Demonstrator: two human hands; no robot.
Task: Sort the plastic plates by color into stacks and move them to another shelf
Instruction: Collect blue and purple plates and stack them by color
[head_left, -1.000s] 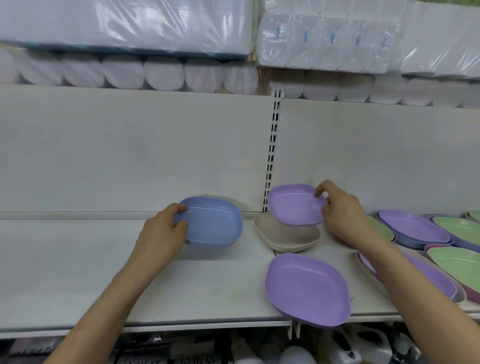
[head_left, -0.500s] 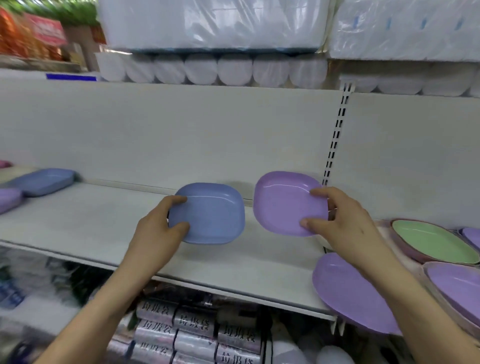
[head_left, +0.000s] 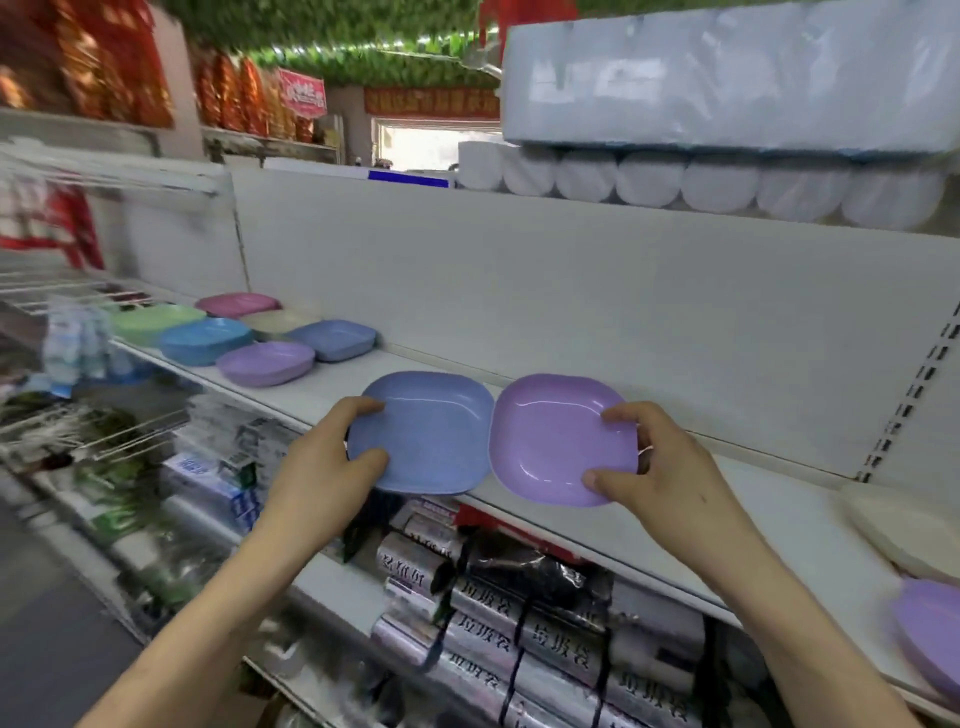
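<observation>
1. My left grip (head_left: 322, 467) is clamped on the left rim of a blue plate (head_left: 431, 434), with the thumb on its inner face and a finger curled over the upper corner.
2. My right grip (head_left: 670, 467) pinches the right rim of a purple plate (head_left: 550, 441) the same way, thumb low and forefinger high.
3. Both plates are in the air, tilted with their hollow sides toward me. They sit side by side with their inner rims meeting, over the front part of the white shelf (head_left: 779, 519).
4. Farther left on that shelf lie sorted plates: a purple stack (head_left: 265, 364), a slate-blue stack (head_left: 335, 338), a bright blue one (head_left: 205, 340), a green one (head_left: 156, 322), a beige one (head_left: 275, 322) and a pink one (head_left: 236, 304).
5. At the far right lie a beige plate (head_left: 914, 530) and, nearer me, another purple plate (head_left: 930, 629).
6. Wrapped white paper rolls (head_left: 717, 187) line the top of the shelving, and silver rolled packs (head_left: 493, 623) fill the shelf below.
7. Beyond is a blurred shop aisle with red goods and green foliage overhead.
</observation>
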